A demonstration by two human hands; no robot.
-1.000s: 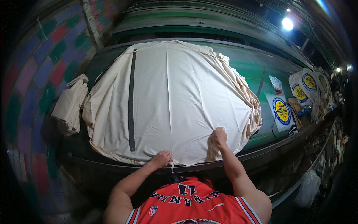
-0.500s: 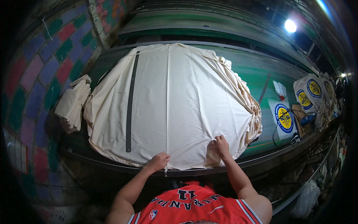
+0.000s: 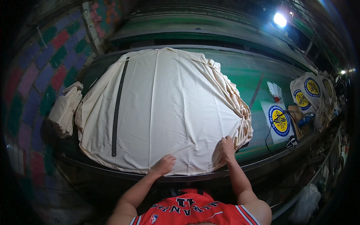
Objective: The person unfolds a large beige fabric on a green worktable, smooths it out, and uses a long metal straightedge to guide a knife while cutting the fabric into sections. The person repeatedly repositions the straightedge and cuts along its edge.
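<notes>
A wide sheet of cream fabric is spread over a green table, creased lengthwise and bunched in folds along its right side. A long dark metal ruler lies on its left part. My left hand is closed at the fabric near the table's front edge, fingers curled in a pinch. Farther right, my right hand pinches the fabric beside the gathered folds, its fingertips partly hidden.
Folded cream cloth hangs at the table's left end. On the right lie a sheet with a round blue-and-yellow emblem, a dark cable and printed cloth bags. A painted brick wall borders the left; the metal table edge runs in front.
My left hand has come up slightly from the fabric's front edge and now rests farther in. My right hand stays on the fabric, nearer the right folds. The view has shifted a little.
</notes>
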